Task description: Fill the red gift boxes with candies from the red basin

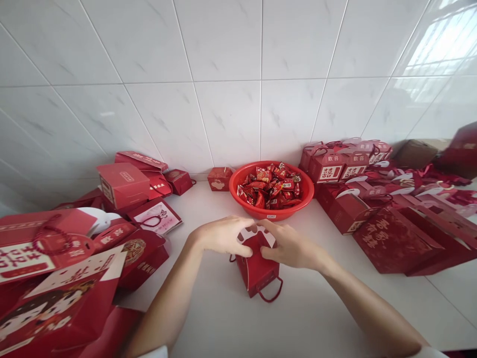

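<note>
At a white counter (208, 311) set against a tiled wall (227, 119), I bend both hands over a small red box (261, 273) standing in the middle, directly in front of a red basin (271, 215) piled with wrapped sweets (274, 189). My left hand (225, 237) and right hand (288, 243) are half curled, fingers at the far side of its top and thumbs on the near face, holding the upper part from either side; how firmly, I cannot tell. White flaps (270, 238) show between my fingers. Bare counter lies on both sides of the box and along the near side; beyond it, the basin leaves little room. Stacked red cartons (122, 186) limit the space at left, and rows of red gift boxes (348, 206) limit it at right, both well apart from my work. The box's long axis seems to run away from me, slightly skewed, its near end turned to my right, where a dark red cord (272, 300) loops onto the counter.
</note>
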